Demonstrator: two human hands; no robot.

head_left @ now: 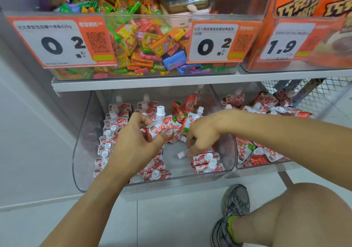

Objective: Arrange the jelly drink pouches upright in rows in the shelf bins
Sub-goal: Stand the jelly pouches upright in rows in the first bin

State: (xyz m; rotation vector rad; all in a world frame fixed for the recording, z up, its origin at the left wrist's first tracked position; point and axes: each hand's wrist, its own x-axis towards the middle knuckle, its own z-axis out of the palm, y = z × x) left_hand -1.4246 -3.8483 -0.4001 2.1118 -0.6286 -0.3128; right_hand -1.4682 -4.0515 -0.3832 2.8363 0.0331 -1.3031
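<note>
In the head view a clear plastic bin (80, 136) on the lower shelf holds red-and-white strawberry jelly drink pouches with white caps. A row of pouches (108, 142) stands upright along the bin's left side. My left hand (137, 143) grips one upright pouch (162, 126) in the middle of the bin. My right hand (200, 136) reaches down beside it, fingers closed on a lying pouch whose white cap (182, 154) sticks out below. More pouches (207, 161) stand at the front right. A second bin (259, 153) to the right holds pouches in a jumble.
The shelf above carries a clear bin of mixed candies (144, 42) with orange price tags (55, 42) and orange boxes (308, 8). A wire basket (312, 92) sits behind the right bin. My knee (297, 214) and grey shoe (234, 204) are on the tiled floor.
</note>
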